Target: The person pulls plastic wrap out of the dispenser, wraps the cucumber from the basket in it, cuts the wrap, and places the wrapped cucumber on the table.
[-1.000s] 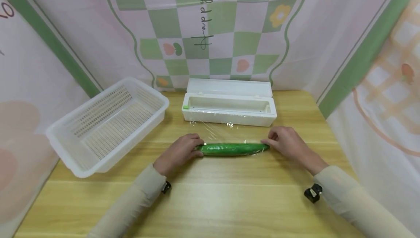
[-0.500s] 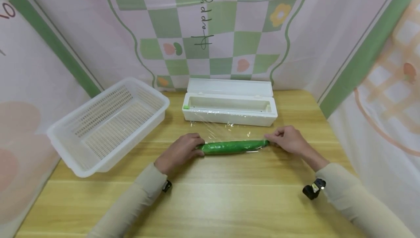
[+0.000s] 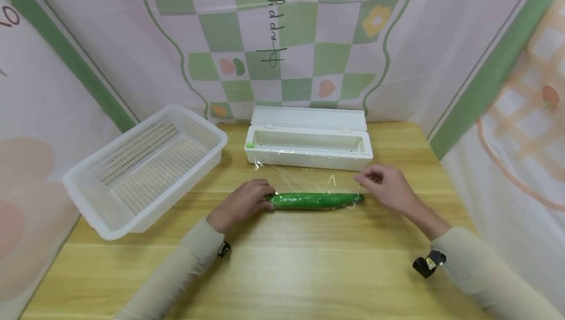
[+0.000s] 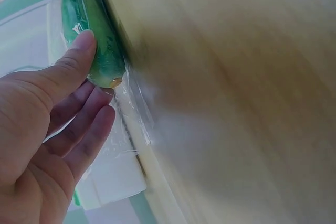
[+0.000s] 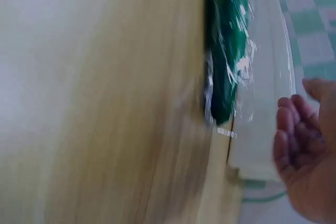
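Observation:
A long green cucumber (image 3: 315, 201), wrapped in clear cling film (image 3: 296, 179), lies crosswise on the table. From it the film stretches back to a white cling film dispenser (image 3: 309, 160) whose lid stands up. My left hand (image 3: 242, 202) holds the cucumber's left end. In the left wrist view the thumb lies on top of the cucumber (image 4: 89, 30), with fingers by its tip. My right hand (image 3: 388, 187) hovers past the right end, fingers loosely bent. In the right wrist view that hand (image 5: 310, 145) is apart from the cucumber (image 5: 226, 56), and nothing shows in it.
A white plastic basket (image 3: 145, 222) with slotted sides stands at the left of the wooden table (image 3: 300, 271). Patterned cloth (image 3: 304, 55) hangs behind the table and on both sides. A green slider (image 3: 250, 145) sits at the dispenser's left end.
My right hand has let go at the cucumber's right end and moved slightly up and away. That end rose a little, then came back down. The left hand has stayed in place.

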